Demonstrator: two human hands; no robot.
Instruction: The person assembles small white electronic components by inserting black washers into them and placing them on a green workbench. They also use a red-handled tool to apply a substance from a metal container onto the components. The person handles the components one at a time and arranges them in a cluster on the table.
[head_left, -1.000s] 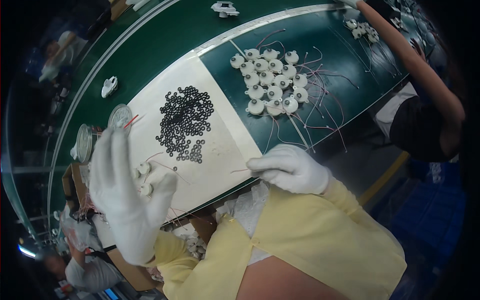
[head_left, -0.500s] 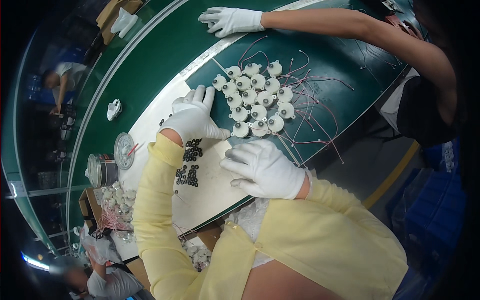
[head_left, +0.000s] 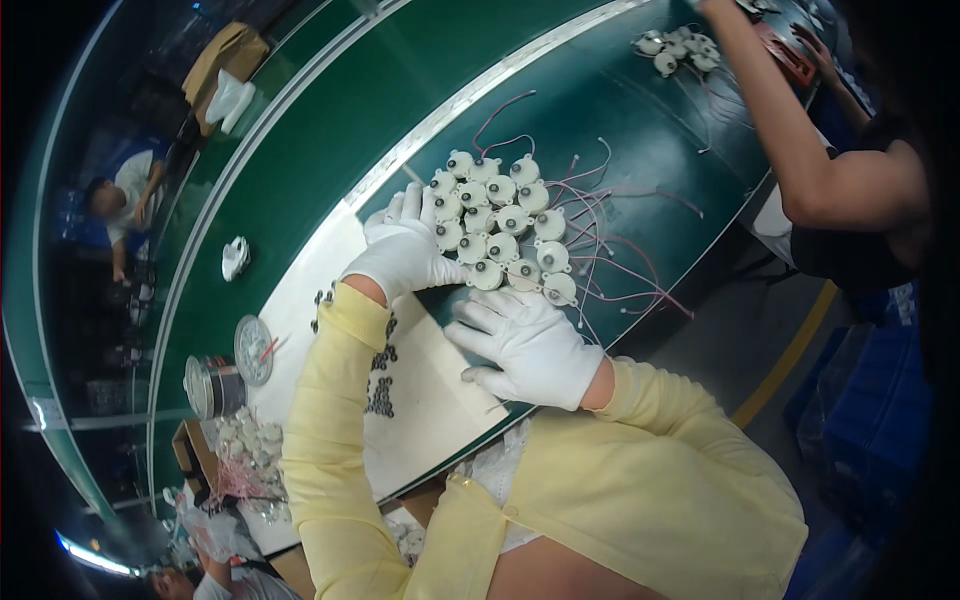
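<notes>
A tight cluster of small white round motors (head_left: 502,222), each with a dark stub on top, lies on the green tabletop. Thin red and white lead wires (head_left: 640,192) trail from them to the right. My gloved left hand (head_left: 405,248) lies flat along the cluster's left side, its fingers stretched and the thumb against the nearest motors. From the near side, my gloved right hand (head_left: 528,348) rests with spread fingers, the tips against the lowest motors. Both hands press on the group's edges without grasping any motor. Small black ring-shaped parts (head_left: 380,396) lie beside my left forearm, which partly covers them.
A co-worker's bare arm (head_left: 770,110) reaches over the far right, near another motor group (head_left: 680,50). To the left stand a metal can (head_left: 213,387), a round lid (head_left: 253,350) and heaped wired parts (head_left: 245,450). A white crumpled piece (head_left: 235,258) lies on the green belt.
The motors now sit closer together, between my hands. The co-worker's gloved hand has gone from the top of the view, and another motor group shows at the far right.
</notes>
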